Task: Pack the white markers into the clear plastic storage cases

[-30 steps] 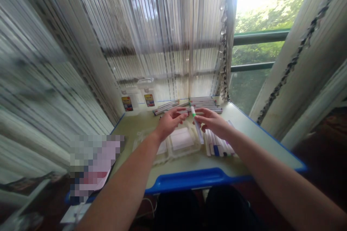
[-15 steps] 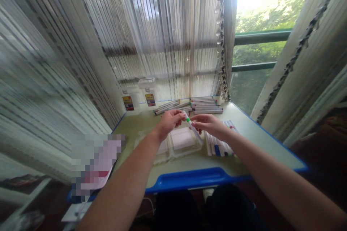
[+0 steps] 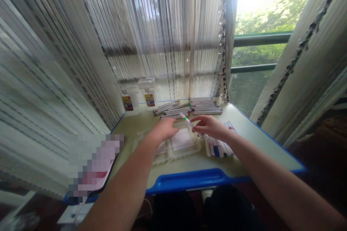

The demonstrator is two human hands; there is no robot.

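My right hand [image 3: 210, 127] pinches a white marker with a green band [image 3: 187, 119], which slants up to the left above an open clear plastic case [image 3: 176, 145]. My left hand [image 3: 164, 130] lies palm down over the left part of that case, fingers together and flat on it. A row of white markers [image 3: 218, 144] lies beside the case, just under my right wrist. Further back, more markers [image 3: 189, 106] lie in loose rows near the curtain.
The small desk [image 3: 252, 133] has a blue rim [image 3: 189, 180] at the front. Two small packages with yellow labels [image 3: 138, 101] stand at the back left. Sheer curtains hang close on the left and behind; a window with a green rail [image 3: 260, 38] is at right.
My left hand let go of the marker's end and dropped onto the plastic case. My right hand lowered the marker and tilted it further to the left.
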